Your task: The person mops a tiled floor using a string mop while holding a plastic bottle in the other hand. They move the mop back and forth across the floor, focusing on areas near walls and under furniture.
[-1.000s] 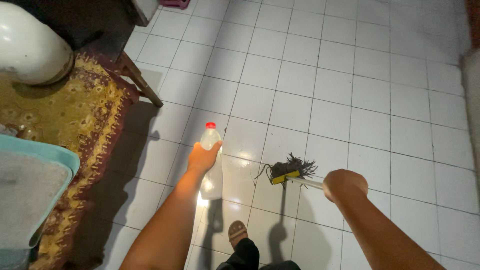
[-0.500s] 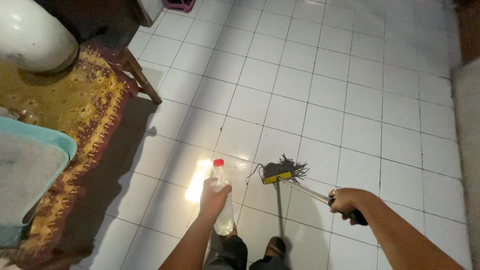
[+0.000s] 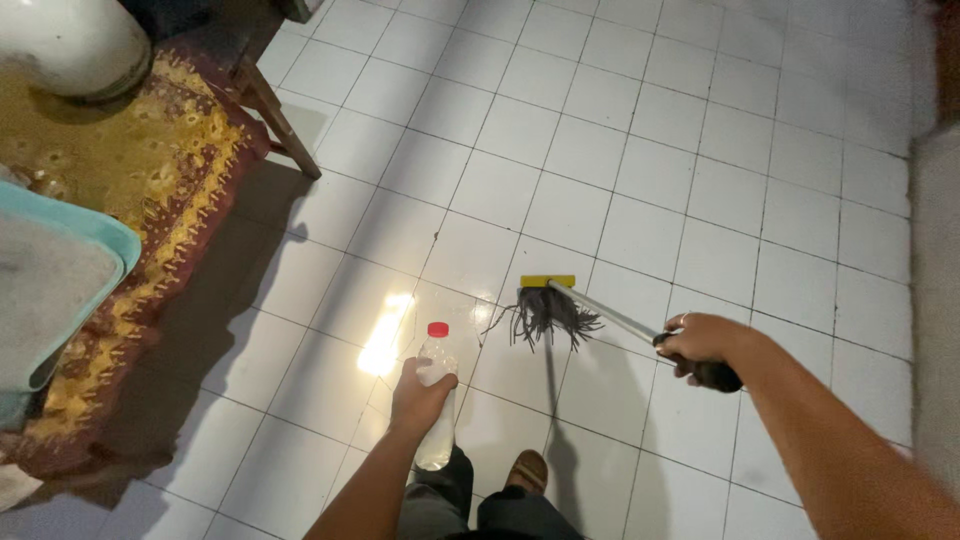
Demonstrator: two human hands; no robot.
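My left hand [image 3: 420, 396] grips a clear plastic bottle [image 3: 436, 440] with a red cap, held upright low over the white floor tiles [image 3: 640, 160]. My right hand [image 3: 700, 345] is closed around the dark grip of a mop handle [image 3: 610, 317]. The metal handle slants up-left to a yellow mop head [image 3: 547, 282] whose dark strands [image 3: 545, 318] trail on the tiles just right of the bottle. My sandalled foot [image 3: 527, 470] shows below the mop.
A table draped in a gold and maroon patterned cloth [image 3: 130, 190] fills the left side, with a wooden leg [image 3: 280, 125] angled onto the tiles. A light blue tub [image 3: 70, 260] and a white rounded vessel [image 3: 70, 40] rest on it. A bright light patch [image 3: 385, 335] lies on the floor.
The mop head has pushed forward and flipped, its yellow bar now ahead of the strands. My right hand has shifted slightly up. The bottle stays low in my left hand.
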